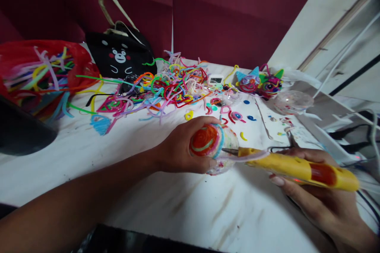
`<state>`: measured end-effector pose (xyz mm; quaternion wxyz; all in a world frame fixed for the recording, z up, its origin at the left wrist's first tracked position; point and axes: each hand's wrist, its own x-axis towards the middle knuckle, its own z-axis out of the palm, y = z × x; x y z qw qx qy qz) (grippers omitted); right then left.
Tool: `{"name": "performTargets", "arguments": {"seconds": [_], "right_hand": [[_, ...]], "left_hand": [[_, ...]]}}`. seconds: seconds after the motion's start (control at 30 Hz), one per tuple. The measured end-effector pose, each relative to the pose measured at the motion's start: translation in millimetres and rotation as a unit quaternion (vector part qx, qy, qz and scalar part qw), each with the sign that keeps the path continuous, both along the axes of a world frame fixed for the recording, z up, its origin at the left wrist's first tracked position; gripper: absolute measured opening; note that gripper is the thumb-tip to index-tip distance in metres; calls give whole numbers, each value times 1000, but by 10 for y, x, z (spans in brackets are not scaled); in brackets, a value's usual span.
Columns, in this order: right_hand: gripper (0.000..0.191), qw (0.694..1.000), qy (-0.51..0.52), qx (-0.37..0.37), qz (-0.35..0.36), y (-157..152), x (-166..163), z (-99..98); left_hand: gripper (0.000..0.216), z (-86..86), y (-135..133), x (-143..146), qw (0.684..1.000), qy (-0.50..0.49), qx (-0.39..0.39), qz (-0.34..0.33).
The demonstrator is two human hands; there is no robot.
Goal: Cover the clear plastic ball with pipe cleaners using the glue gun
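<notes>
Pipe cleaners [47,67] in many colours crowd the open red bag [86,59] at far left; a tangled heap [181,83] of more spreads over the marbled tabletop [178,211], in front and to the right of the black bag [118,57]. Fingers and thumb of the left hand [178,144] grip a decorated ball [215,146] near the centre, while the right hand [329,205] grasps a yellow glue gun [292,168], its tip at the ball, a pale purple strip [252,157] alongside. Room opens between ball and near edge; cables [374,142] crowd the right side.
</notes>
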<state>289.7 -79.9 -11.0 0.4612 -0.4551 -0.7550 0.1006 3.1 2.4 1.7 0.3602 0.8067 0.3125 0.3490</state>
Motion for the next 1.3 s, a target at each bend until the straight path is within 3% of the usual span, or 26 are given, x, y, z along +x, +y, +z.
{"name": "performTargets", "arguments": {"seconds": [0.53,0.83,1.3], "right_hand": [[40,998,-51,33,33,-29,68,-24],[46,999,-31,-10,32,-85,140,-94],[48,1000,29,7,1,-15,136,-131]], "left_hand": [[77,-3,13,-1,1000,12,-11,6],[75,-1,0,3,1000,12,-17,9],[72,-24,15,5,1000,-4,-12,-4]]}}
